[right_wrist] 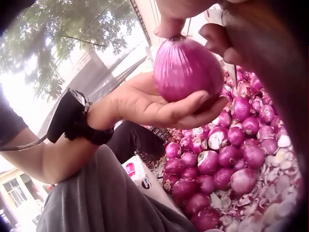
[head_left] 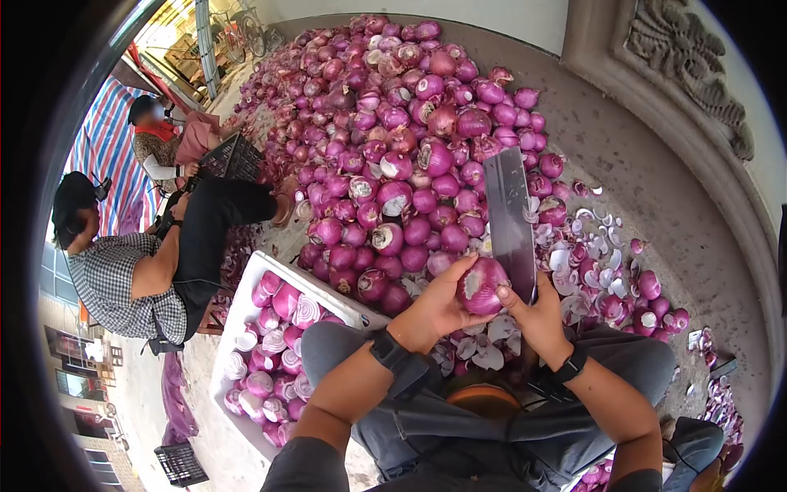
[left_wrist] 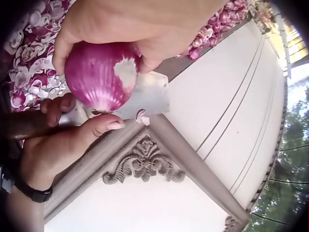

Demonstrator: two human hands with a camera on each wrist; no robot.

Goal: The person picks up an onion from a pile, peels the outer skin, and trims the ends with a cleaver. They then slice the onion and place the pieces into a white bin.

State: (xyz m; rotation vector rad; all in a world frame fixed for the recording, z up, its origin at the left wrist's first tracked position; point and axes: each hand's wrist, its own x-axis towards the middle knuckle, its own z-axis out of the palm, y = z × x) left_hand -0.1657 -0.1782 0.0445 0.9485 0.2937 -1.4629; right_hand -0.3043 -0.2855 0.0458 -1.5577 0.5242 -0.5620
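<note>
A large purple onion [head_left: 482,287] with a pale bare patch is held between both hands above the person's lap. The left hand [head_left: 438,305] cups it from the side and below; in the left wrist view its fingers curve round the onion [left_wrist: 99,77]. The right hand [head_left: 541,324] grips the handle of a broad cleaver [head_left: 510,213], whose blade points away from the body. In the right wrist view, the right thumb touches the top end of the onion [right_wrist: 186,70], while the left hand [right_wrist: 164,104] supports it underneath.
A big heap of onions [head_left: 393,139] spreads ahead, with loose peelings [head_left: 598,254] to the right. The white box [head_left: 238,328] at the left holds peeled onions. Two people sit at the far left near a black crate [head_left: 234,157]. A wall stands at the right.
</note>
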